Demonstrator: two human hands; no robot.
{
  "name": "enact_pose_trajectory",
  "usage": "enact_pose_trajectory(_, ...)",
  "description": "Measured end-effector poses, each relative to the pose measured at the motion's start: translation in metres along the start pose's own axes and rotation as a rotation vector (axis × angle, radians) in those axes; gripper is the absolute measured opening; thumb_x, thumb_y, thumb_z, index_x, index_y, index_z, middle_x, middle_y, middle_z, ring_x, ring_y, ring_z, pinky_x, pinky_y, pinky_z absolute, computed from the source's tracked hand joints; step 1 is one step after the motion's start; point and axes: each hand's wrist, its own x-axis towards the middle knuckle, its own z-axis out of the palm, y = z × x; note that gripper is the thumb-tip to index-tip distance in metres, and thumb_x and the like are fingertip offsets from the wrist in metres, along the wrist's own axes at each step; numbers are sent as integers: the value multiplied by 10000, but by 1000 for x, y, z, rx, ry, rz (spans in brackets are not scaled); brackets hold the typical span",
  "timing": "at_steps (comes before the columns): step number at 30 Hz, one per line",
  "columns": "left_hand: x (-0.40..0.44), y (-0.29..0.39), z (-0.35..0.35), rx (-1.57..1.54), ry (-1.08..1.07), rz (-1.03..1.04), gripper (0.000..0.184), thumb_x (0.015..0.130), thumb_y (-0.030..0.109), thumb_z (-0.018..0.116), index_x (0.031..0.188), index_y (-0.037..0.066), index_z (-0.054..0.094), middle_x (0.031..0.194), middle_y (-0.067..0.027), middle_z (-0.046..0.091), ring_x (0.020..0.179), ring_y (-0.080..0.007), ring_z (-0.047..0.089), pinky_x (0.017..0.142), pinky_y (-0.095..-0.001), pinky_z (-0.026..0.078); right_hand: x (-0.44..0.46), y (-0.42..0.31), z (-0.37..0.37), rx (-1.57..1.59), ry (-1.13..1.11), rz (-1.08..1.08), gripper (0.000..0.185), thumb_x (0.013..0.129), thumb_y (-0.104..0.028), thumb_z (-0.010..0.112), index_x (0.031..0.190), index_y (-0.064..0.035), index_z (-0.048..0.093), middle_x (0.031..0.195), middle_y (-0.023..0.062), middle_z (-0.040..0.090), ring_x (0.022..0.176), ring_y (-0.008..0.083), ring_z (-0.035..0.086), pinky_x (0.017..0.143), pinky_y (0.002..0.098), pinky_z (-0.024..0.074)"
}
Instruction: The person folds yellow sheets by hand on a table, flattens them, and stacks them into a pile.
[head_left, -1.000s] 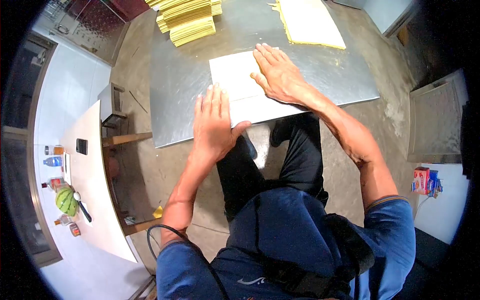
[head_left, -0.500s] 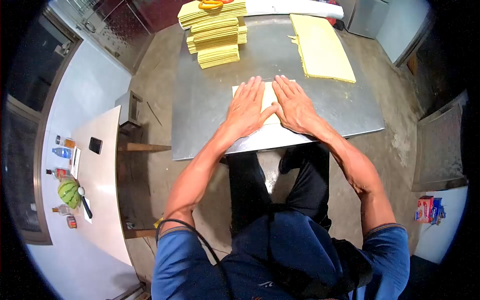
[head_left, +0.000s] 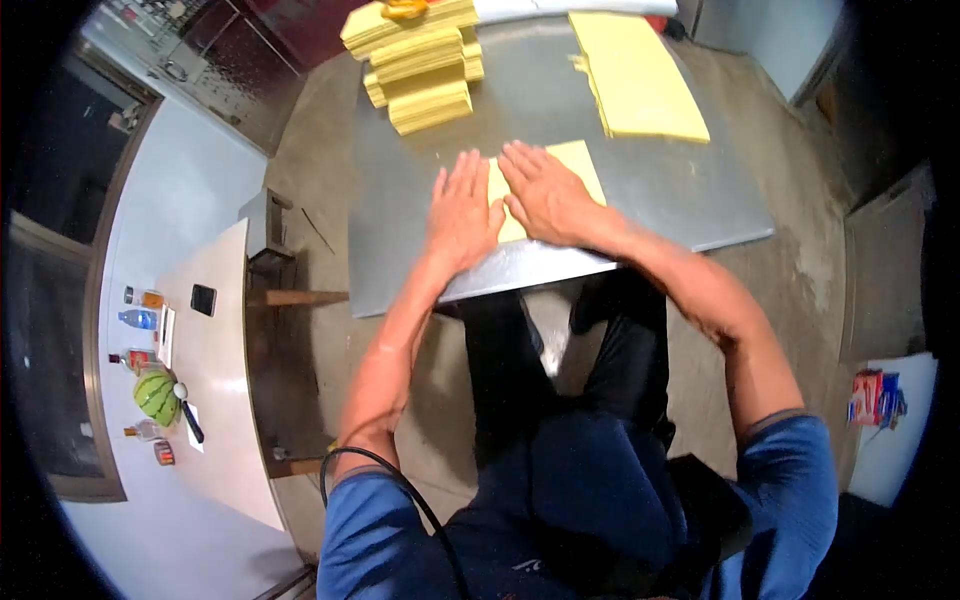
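At the far left, a striped green watermelon (head_left: 157,395), round and glossy, sits on a pale side table (head_left: 225,370) near a flat black phone (head_left: 203,299). Further right, on the smooth grey metal worktop (head_left: 680,195), stands a stepped pile of folded yellow sheets (head_left: 430,105), their layered edges showing as fine ridges, with an orange object (head_left: 403,8) on its far end.

My left hand (head_left: 460,220) lies palm down at the left side of a yellow sheet (head_left: 580,165) near the worktop's near edge; my grip there is released, fingers extended. My right hand (head_left: 550,205) lies flat across the sheet's middle, just beside the left, its grip also unclenched. I judge this step to be pressing and smoothing the sheet; the next move calls for light, even palms, as the thin, matt material looks easy to crease.

Beyond my right hand lies a broad yellow stack (head_left: 640,80), flat and oblong, with a ragged left edge. Far right are red and blue packets (head_left: 868,398).
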Motion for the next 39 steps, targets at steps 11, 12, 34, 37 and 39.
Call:
enact_pose_trajectory(11, 15, 25, -11, 95, -53, -93, 674, 1100, 355, 453, 1618, -68, 372, 1707, -272, 357, 1620, -400, 284, 1331, -542, 181, -48, 44, -20, -54, -11, 173, 673, 1137, -404, 408, 1612, 72, 394, 1713, 252, 355, 1622, 375, 285, 1339, 484, 211)
enact_pose_trajectory(12, 23, 30, -2, 48, -38, -40, 667, 1102, 353, 448, 1613, -72, 380, 1704, -272, 362, 1617, -397, 291, 1331, -540, 184, -48, 45, -17, -54, -1, 171, 665, 1137, -394, 404, 1614, 69, 393, 1713, 253, 357, 1622, 374, 287, 1339, 483, 210)
enact_pose_trajectory(34, 20, -44, 6, 65, -87, -20, 647, 1155, 418, 325, 1706, 80, 291, 1797, -114, 236, 1671, -273, 173, 1348, -529, 109, 9, -9, 17, -111, 13, 53, 672, 1135, -399, 381, 1589, 95, 412, 1678, 298, 389, 1590, 417, 338, 1331, 503, 219)
enact_pose_trajectory(37, 22, -45, 6, 74, -91, -10, 647, 1155, 421, 329, 1710, 92, 284, 1800, -111, 226, 1672, -274, 169, 1347, -534, 112, 20, -29, 19, -71, 54, 62, 638, 1115, -338, 467, 1571, 106, 425, 1665, 286, 413, 1582, 403, 358, 1322, 501, 260)
enact_pose_trajectory(39, 21, -45, 5, 83, -93, -3, 646, 1157, 423, 327, 1713, 99, 279, 1802, -111, 219, 1672, -273, 166, 1347, -536, 113, 14, -26, 13, -60, 59, 51, 616, 1114, -319, 473, 1569, 95, 435, 1661, 288, 418, 1575, 410, 367, 1314, 501, 273)
